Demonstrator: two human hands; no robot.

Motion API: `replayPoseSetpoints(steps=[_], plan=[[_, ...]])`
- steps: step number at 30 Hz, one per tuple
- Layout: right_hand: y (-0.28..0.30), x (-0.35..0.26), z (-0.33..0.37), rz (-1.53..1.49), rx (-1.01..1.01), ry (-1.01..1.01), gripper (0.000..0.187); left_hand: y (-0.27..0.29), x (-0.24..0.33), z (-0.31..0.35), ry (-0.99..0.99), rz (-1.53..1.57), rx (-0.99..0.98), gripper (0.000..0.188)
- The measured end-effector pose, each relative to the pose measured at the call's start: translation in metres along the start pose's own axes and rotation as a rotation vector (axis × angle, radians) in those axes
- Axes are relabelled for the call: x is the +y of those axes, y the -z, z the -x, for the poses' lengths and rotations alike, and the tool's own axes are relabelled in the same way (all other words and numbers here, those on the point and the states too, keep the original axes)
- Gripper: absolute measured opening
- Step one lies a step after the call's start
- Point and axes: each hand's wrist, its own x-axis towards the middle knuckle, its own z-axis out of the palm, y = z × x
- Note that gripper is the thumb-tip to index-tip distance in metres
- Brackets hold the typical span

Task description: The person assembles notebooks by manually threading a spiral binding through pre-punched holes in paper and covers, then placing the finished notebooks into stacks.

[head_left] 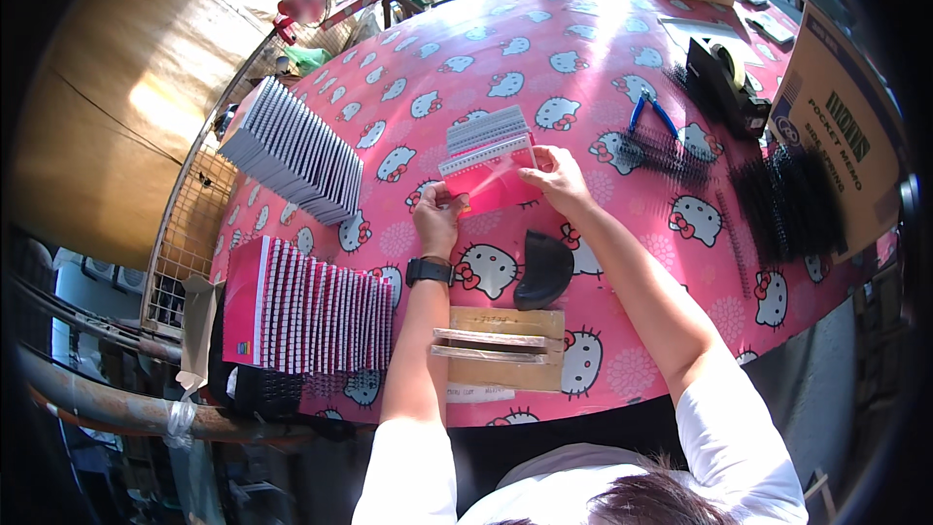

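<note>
A pink-covered memo pad (489, 181) with a row of punched holes along its far edge is between my two hands. My left hand (436, 220) grips its near left corner, fingers closed. At the right edge, my right hand (561, 181) has its thumb on the cover and its fingers partly hidden, closed on the pad. Just beyond lies a small fanned pile of punched pads (488, 128). Nearer me sit a black curved block (544, 270) and a brown board with two wooden slats (498, 376). My left wrist wears a black watch (428, 271).
At left stand a long row of pads (296, 151) and a row of pink spiral-bound pads (316, 316). Rightward are blue-handled pliers (654, 117) near loose black coils (671, 157), a heap of black coils (789, 202), a tape dispenser (719, 87) and a cardboard box (826, 117).
</note>
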Motion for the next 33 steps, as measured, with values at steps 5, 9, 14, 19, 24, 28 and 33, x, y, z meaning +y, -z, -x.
replayPoseSetpoints(steps=[5, 9, 14, 19, 24, 28, 33], plan=[[0.004, -0.009, 0.001, 0.152, -0.028, 0.079, 0.033, 0.007, 0.001, -0.002, -0.067, 0.132, -0.056, 0.021], [0.007, -0.043, 0.027, 0.026, -0.177, 0.219, 0.022, 0.039, 0.042, 0.009, -0.005, 0.201, -0.127, 0.021], [0.063, -0.125, 0.126, -0.044, -0.364, 0.277, 0.023, 0.066, 0.155, 0.087, -0.144, 0.081, -0.272, 0.023], [0.073, -0.122, 0.182, -0.026, -0.429, 0.457, 0.024, 0.087, 0.166, 0.169, -0.190, -0.047, -0.270, 0.017], [0.077, -0.114, 0.199, 0.164, -0.411, 0.457, 0.024, 0.076, 0.149, 0.184, -0.131, -0.036, -0.185, 0.013], [0.075, -0.118, 0.202, 0.168, -0.400, 0.416, 0.022, 0.075, 0.136, 0.188, -0.133, -0.080, -0.131, 0.015], [0.069, -0.114, 0.207, 0.226, -0.420, 0.371, 0.035, 0.076, 0.132, 0.196, -0.063, 0.040, -0.133, 0.040]])
